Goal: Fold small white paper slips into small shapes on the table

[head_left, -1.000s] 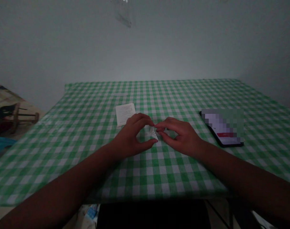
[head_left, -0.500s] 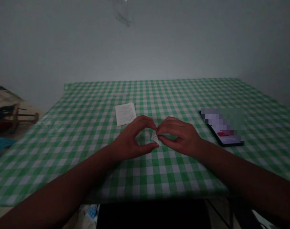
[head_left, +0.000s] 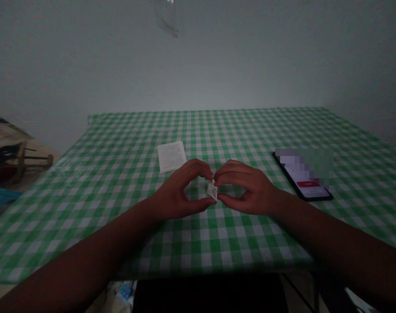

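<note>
The left hand (head_left: 175,193) and right hand (head_left: 255,189) hold a small, folded, printed white paper (head_left: 212,191) between curved, moderately parted fingers, over the green-and-white checked cloth-covered surface (head_left: 201,243).

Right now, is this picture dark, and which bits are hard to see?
In the head view, the light is dim and the forearms look very dark; also in the head view, blocky squares hide part of the phone, the print on the little paper between the fingers is too small to read, and the wall looks plain grey.
</note>
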A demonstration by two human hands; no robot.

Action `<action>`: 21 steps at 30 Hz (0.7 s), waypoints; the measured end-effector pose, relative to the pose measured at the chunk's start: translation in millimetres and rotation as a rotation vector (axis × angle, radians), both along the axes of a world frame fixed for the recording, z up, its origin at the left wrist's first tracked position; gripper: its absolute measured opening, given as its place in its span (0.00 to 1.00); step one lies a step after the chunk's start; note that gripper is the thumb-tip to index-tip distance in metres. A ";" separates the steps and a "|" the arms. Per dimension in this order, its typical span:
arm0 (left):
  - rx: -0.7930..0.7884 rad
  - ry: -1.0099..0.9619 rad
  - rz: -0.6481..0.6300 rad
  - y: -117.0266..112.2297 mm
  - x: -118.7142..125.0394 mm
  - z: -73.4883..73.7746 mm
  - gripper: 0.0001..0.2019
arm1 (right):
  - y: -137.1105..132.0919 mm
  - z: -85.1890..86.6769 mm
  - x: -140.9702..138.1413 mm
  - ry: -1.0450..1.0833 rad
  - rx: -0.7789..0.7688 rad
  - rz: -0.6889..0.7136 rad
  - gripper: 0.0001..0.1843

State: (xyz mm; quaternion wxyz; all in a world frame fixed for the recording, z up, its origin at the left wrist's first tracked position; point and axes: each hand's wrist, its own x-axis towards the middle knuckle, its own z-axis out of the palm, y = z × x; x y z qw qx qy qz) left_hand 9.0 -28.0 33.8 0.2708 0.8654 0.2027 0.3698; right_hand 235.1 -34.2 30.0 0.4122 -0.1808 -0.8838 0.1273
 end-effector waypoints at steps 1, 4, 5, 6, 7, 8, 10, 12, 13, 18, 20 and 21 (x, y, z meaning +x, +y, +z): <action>-0.002 -0.003 0.003 -0.2 -0.5 0.0 0.18 | -0.5 0.1 0.3 0.000 -0.002 0.003 0.12; -0.030 -0.025 0.032 -0.9 -2.2 -1.9 0.20 | -2.2 1.4 1.1 0.012 -0.015 -0.005 0.15; -0.046 -0.033 0.045 -1.0 -2.7 -3.0 0.20 | -3.0 2.1 1.2 0.021 -0.028 -0.010 0.15; -0.062 -0.045 0.058 -1.1 -3.1 -4.2 0.20 | -3.8 2.8 1.3 0.028 -0.048 -0.020 0.15; -0.076 -0.057 0.069 -1.2 -3.2 -5.3 0.20 | -4.7 3.4 1.3 0.037 -0.072 -0.035 0.15; -0.087 -0.066 0.077 -1.2 -3.2 -6.3 0.20 | -5.7 3.7 1.1 0.046 -0.097 -0.053 0.15; -0.099 -0.080 0.086 -1.1 -2.8 -7.5 0.19 | -7.4 3.6 0.6 0.058 -0.150 -0.094 0.14; -0.103 -0.092 0.089 -1.1 -2.1 -7.9 0.19 | -8.7 2.4 -0.1 0.070 -0.202 -0.119 0.14; -0.107 -0.098 0.088 -1.1 -1.7 -8.1 0.18 | -9.3 1.5 -0.6 0.078 -0.227 -0.125 0.14; -0.145 -0.133 0.109 -1.7 0.7 -10.8 0.16 | -11.4 -3.1 -4.9 0.143 -0.371 -0.156 0.08; -0.185 -0.143 0.143 -2.1 2.2 -12.7 0.16 | -11.9 -5.0 -7.3 0.193 -0.465 -0.139 0.06; -0.214 -0.152 0.159 -2.4 3.2 -13.7 0.16 | -12.0 -5.9 -8.6 0.223 -0.520 -0.123 0.05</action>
